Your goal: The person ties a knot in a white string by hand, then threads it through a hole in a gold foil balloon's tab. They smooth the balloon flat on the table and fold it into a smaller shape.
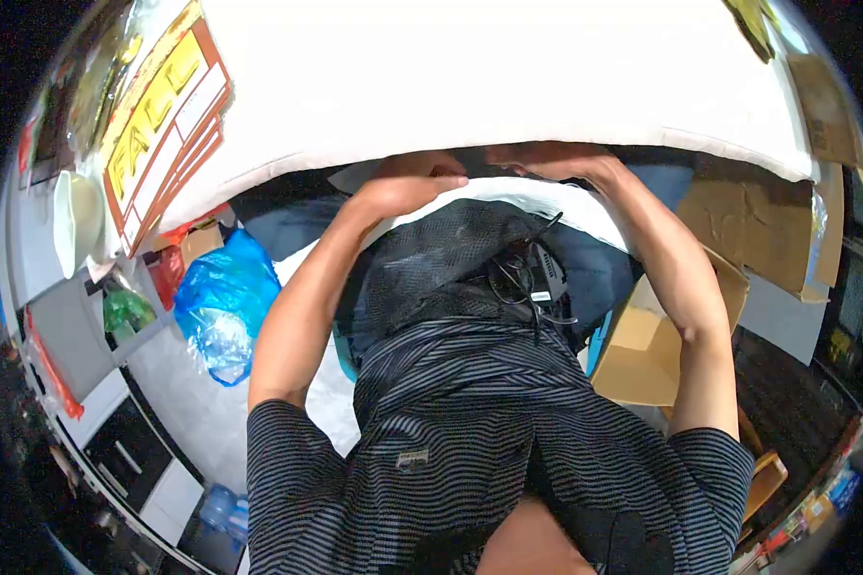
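- Worktop (508, 77), white and broad, spans 12 o'clock, its near edge just above both hands.
- Left hand (398, 192) is near 12 o'clock, fingers bent inward, thumb reaching the upper edge of a white band (547, 195); its grip is partly closed, though I cannot tell whether it has hold of anything (shadow and the worktop's edge hide most of the fingertips).
- Right hand (561, 161) is toward 1 o'clock, fingers pointing at the left hand; its grip is curled, and how far open it is, or what it holds, I cannot tell.
- White band arcs across the lap from about 10 to 2 o'clock, just below the hands.
- Black mesh (451, 240) lies on the lap at 12 o'clock, below the band, with black cables (513, 278) toward 3 o'clock.
- Blue plastic bag (222, 297) sits at 9 o'clock, cardboard box (642, 359) at 4, cards marked "FALL" (158, 115) at 10.
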